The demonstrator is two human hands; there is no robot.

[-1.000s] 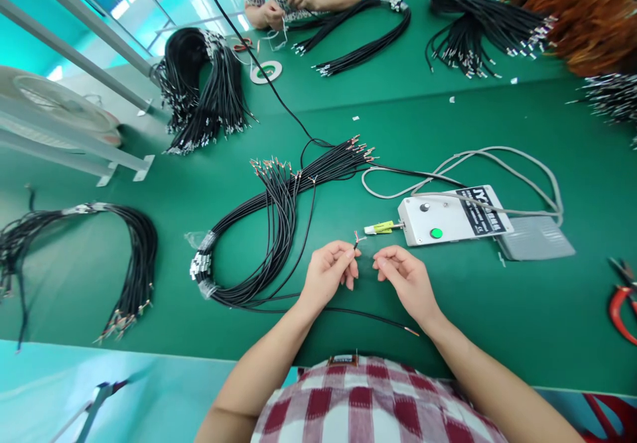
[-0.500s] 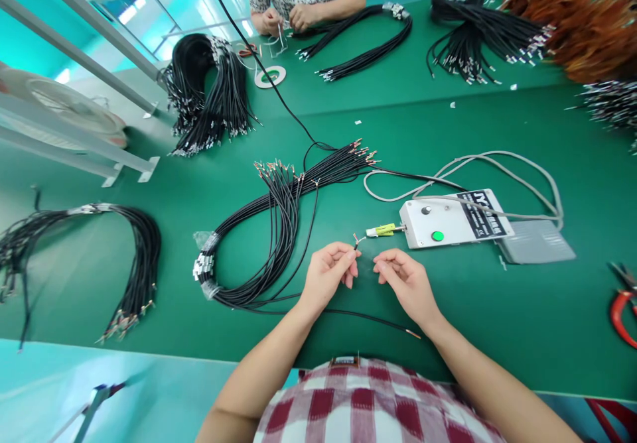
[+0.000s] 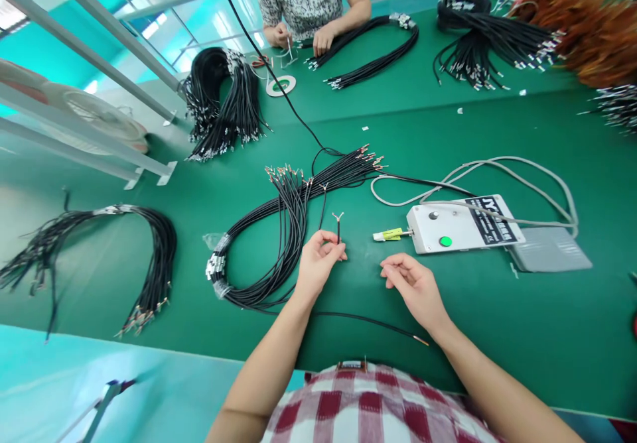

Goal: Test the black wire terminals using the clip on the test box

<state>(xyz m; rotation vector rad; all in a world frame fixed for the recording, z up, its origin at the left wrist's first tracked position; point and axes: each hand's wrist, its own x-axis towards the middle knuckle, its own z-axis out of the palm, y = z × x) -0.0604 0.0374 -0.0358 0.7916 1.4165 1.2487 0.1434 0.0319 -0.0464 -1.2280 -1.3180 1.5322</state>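
My left hand [image 3: 321, 264] pinches a black cable [image 3: 339, 232] between thumb and fingers. The short end stands upright above the fingertips, its bared wires splayed in a Y. My right hand [image 3: 412, 290] hovers over the green mat with fingers curled and thumb against them; nothing shows in it. Just above and right of that hand is a white box machine [image 3: 465, 225] with a green button and a yellow-and-white tip [image 3: 388, 235]. A looped bundle of black cables [image 3: 249, 287] lies left of my left hand. Another cable with a copper end [image 3: 368, 321] runs below both hands.
A grey pedal [image 3: 550, 249] lies beside the machine, with grey cord looped behind. More cable bundles lie at left [image 3: 159, 244], back left [image 3: 226, 105] and back right [image 3: 490, 32]. Across the table, a co-worker's hands [image 3: 323, 37] handle cables near a tape roll [image 3: 281, 85]. Metal posts [image 3: 114, 144] stand left.
My left hand has drawn the cable end leftward, away from the machine's tip, and its wires now point up. My right hand stays near the machine. The camera view has shifted slightly.
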